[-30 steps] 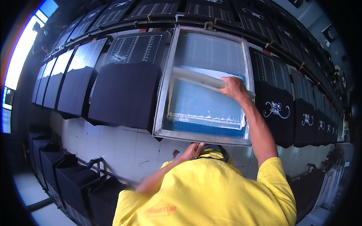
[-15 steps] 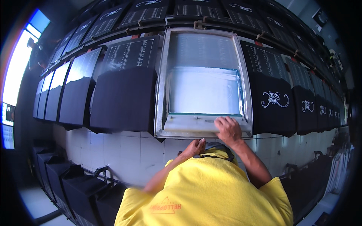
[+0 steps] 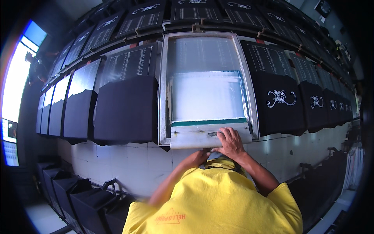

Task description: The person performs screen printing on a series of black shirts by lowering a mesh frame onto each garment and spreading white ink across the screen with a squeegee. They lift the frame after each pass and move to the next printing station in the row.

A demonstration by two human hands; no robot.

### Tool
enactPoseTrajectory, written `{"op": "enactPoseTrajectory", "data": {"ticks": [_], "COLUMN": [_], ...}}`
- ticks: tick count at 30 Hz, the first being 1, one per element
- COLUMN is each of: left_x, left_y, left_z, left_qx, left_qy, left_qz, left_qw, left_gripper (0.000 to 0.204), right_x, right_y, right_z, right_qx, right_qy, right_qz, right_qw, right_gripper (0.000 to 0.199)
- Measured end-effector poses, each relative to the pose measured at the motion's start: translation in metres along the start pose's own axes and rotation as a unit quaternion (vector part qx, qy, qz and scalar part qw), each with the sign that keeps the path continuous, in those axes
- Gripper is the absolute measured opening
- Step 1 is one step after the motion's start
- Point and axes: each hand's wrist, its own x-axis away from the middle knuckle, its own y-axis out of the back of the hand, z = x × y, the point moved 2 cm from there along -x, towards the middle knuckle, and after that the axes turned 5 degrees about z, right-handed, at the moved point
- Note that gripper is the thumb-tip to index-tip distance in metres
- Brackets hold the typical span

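Note:
A metal-framed printing screen (image 3: 164, 78) lies before me over a board, its lower half coated with white ink (image 3: 206, 97) inside a teal border. Across its near end rests a wide, pale squeegee (image 3: 191, 137), its near edge overlapping the frame's front bar. My right hand (image 3: 230, 142) is closed on the squeegee right of its middle, fingers curled over the top. Just below the squeegee's near edge, close to my right thumb, is my left hand (image 3: 199, 156); its fingers are mostly hidden, so I cannot tell whether it grips anything.
To the left, a black shirt (image 3: 126, 111) is stretched on a board without a visible print. The black shirt (image 3: 279, 99) on the right carries a white scroll design. More shirt-covered boards form rows both ways and behind a metal rail (image 3: 136, 33). Dark boards (image 3: 83, 195) stand at lower left.
The squeegee has come toward me, over the frame's front bar, with my right hand on it. My left hand has moved in under its near edge. The whole view has shifted slightly.

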Motion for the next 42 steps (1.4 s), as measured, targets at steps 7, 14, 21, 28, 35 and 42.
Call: {"op": "enactPoseTrajectory", "data": {"ticks": [7,14,21,28,35,42], "left_x": [0.106,0.072,0.053,0.052,0.050,0.049], "left_y": [0.106,0.160,0.169,0.181,0.184,0.184], "left_z": [-0.037,-0.012,0.018,0.013,0.023,0.010], "left_qx": [0.222,-0.259,-0.173,-0.134,-0.145,-0.202], "left_qy": [0.101,0.106,0.136,0.169,0.162,0.151], "left_qz": [-0.219,-0.454,-0.460,-0.454,-0.459,-0.448], "left_qw": [0.945,0.846,0.860,0.864,0.862,0.858], "left_gripper": [0.025,0.025,0.028,0.025,0.025,0.023], "right_x": [0.021,0.046,0.041,0.042,0.040,0.033], "right_y": [0.037,-0.014,-0.024,-0.026,-0.031,-0.013], "right_z": [-0.080,-0.160,-0.183,-0.187,-0.182,-0.174], "right_qx": [-0.076,-0.140,-0.253,-0.279,-0.257,-0.190], "right_qy": [-0.159,-0.383,-0.390,-0.402,-0.403,-0.407], "right_qz": [-0.190,-0.137,-0.225,-0.262,-0.281,-0.234], "right_qw": [0.966,0.903,0.856,0.832,0.832,0.862], "right_gripper": [0.036,0.040,0.030,0.028,0.027,0.026]}}
